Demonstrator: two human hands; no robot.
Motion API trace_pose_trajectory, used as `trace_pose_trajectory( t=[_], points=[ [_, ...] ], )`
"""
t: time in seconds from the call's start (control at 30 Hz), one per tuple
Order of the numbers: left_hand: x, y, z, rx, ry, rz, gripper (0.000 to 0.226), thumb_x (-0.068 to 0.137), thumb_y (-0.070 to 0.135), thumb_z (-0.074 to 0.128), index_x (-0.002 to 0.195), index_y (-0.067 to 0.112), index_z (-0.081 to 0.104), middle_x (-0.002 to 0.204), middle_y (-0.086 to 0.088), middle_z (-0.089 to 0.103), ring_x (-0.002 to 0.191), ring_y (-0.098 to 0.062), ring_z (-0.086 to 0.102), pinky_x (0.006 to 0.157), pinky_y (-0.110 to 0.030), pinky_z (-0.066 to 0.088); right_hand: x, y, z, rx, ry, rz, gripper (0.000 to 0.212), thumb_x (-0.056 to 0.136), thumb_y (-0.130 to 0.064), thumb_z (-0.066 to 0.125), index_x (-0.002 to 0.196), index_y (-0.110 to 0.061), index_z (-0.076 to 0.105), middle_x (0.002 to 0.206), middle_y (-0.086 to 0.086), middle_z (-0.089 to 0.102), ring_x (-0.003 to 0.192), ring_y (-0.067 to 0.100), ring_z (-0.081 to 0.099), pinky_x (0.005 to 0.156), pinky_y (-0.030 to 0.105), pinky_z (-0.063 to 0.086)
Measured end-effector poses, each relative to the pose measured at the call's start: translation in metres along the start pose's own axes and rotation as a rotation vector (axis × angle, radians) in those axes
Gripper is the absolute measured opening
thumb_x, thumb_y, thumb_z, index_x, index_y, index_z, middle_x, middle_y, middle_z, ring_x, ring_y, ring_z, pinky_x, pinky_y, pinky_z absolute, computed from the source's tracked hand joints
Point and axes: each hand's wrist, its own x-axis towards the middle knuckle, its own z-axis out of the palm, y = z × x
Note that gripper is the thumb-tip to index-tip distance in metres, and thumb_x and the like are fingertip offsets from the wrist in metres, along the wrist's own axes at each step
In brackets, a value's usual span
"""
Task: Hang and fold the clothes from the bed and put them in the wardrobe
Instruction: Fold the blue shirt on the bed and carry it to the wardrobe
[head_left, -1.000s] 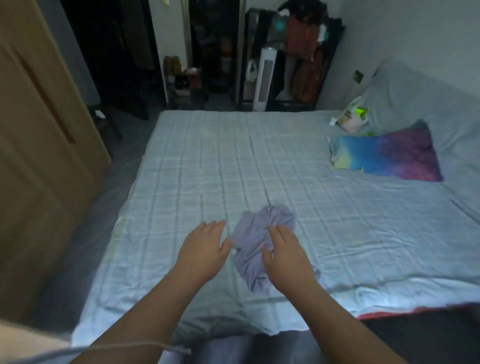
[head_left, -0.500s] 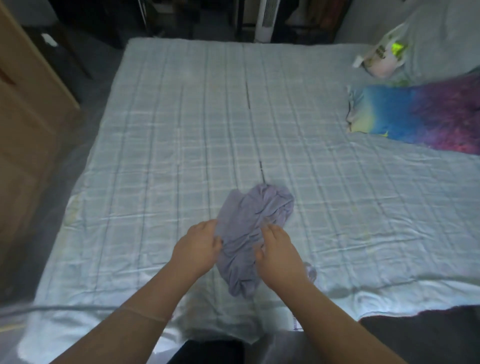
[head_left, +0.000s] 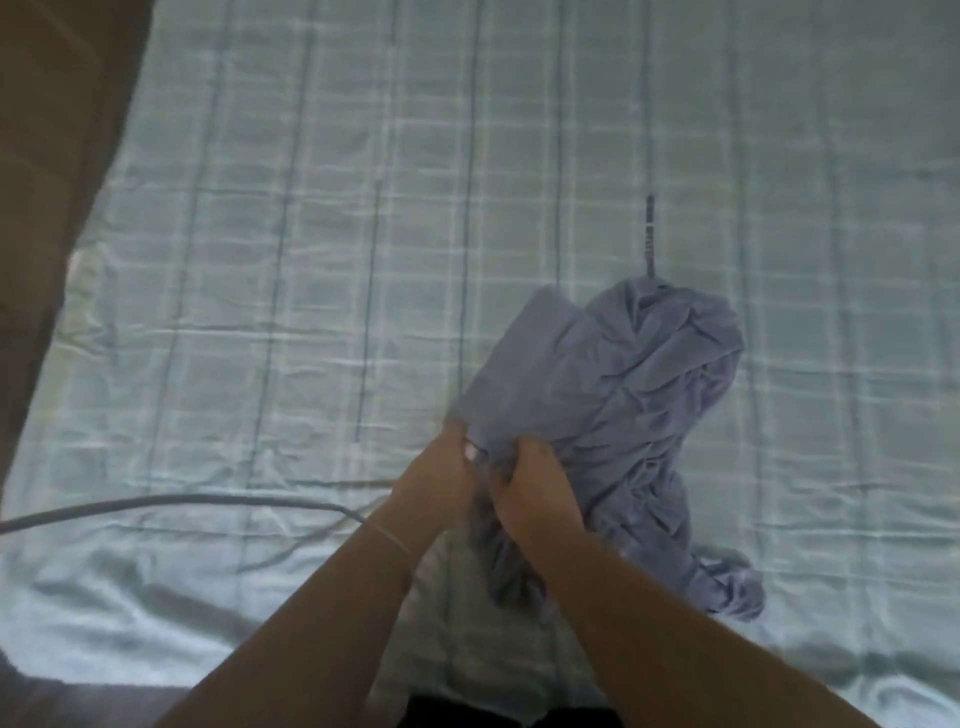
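Note:
A crumpled lilac garment (head_left: 613, 384) lies on the pale checked bed sheet (head_left: 291, 270), right of centre. My left hand (head_left: 439, 475) pinches its near left edge, fingers curled into the cloth. Close beside it, my right hand (head_left: 535, 486) grips a bunch of the same edge. The two hands almost touch. A twisted tail of the garment trails toward the bed's near edge below my right forearm.
A grey cable (head_left: 171, 504) runs across the sheet from the left edge toward my left wrist. The brown wardrobe side (head_left: 47, 171) stands along the left of the bed. A dark floor strip shows at the bottom.
My head has tipped down and closer to the bed. Both hands went from lying on the garment to gripping its near edge and drawing together.

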Motion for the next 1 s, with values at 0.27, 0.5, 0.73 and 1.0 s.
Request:
trace_pose_trajectory(
  t=[0.27,0.5,0.73,1.0],
  points=[
    [0.013,-0.018,0.026,-0.365,0.211,0.005,0.021,0.088,0.015,0.042,0.103,0.026,0.05,0.092,0.012,0.068,0.083,0.002,0.064,0.073,-0.017,0.049,0.032,-0.004,0.007,-0.037,0.062,0.066,0.024,0.097,-0.036,0.048,0.11,-0.016,0.054,0.115,0.011,0.058,0.109,0.034,0.06,0.083,0.043,0.05],
    [-0.036,0.03,-0.023,-0.275,0.147,0.128,0.043,0.093,0.01,0.045,0.131,0.029,0.04,0.117,0.01,0.058,0.085,0.006,0.057,0.063,-0.008,0.039,-0.018,-0.021,-0.099,0.29,0.086,-0.1,0.021,0.09,-0.006,0.045,0.073,-0.018,0.039,0.071,0.003,0.047,0.063,0.019,0.042,0.059,0.032,0.035],
    [-0.122,0.137,-0.1,-0.286,0.163,0.239,0.07,0.094,0.01,0.056,0.154,0.023,0.022,0.148,-0.011,0.041,0.117,-0.022,0.054,0.08,-0.027,0.051,-0.105,-0.058,-0.256,0.266,-0.047,-0.332,0.031,0.095,0.002,0.043,0.115,-0.013,0.062,0.1,0.001,0.063,0.088,0.013,0.056,0.073,0.021,0.047],
    [-0.209,0.226,-0.192,0.065,0.19,0.642,0.098,0.08,0.021,0.08,0.157,0.03,0.019,0.165,-0.006,0.011,0.153,-0.022,0.01,0.12,-0.037,0.021,-0.212,-0.109,-0.399,0.571,-0.12,-0.556,0.059,0.079,0.018,0.042,0.093,-0.027,0.077,0.1,0.0,0.077,0.098,0.014,0.07,0.08,0.028,0.056]
  ],
)
